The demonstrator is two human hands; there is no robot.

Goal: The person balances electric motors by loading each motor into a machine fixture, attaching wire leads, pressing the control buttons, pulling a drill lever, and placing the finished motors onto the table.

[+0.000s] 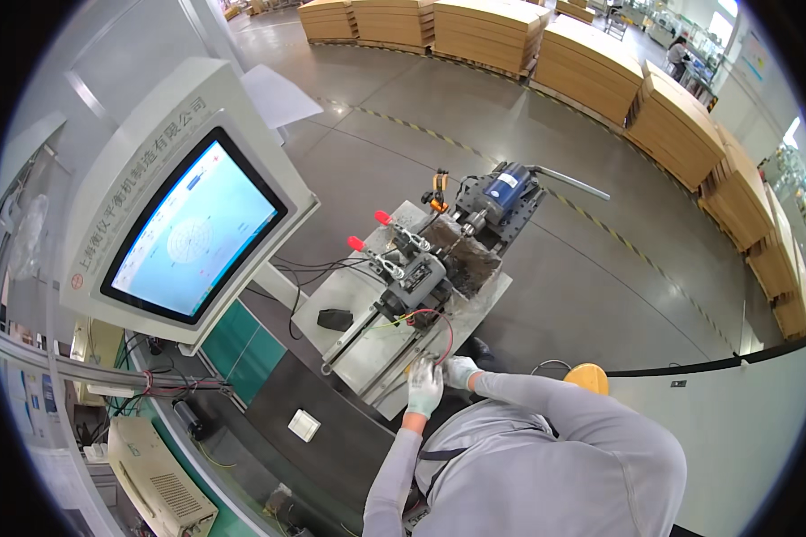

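My left hand (424,387), in a white glove, is at the near end of the metal bench fixture, its fingertips closed at the end of a red wire (450,336). The wire loops back to a grey clamping unit (418,279) with two red-handled toggle clamps (370,230). Just right of it, my right hand (461,371), also gloved, has its fingers bent in toward the same spot; what they hold is too small to make out. Beyond the clamping unit, a blue motor (503,191) is mounted at the fixture's far end.
A monitor (192,228) on a grey housing stands at left. On the pale fixture plate (336,295) lies a dark block (335,319). A small white box (304,425) sits on the dark bench top. Stacked brown boards (591,67) line the floor behind; a yellow round top (587,378) is at right.
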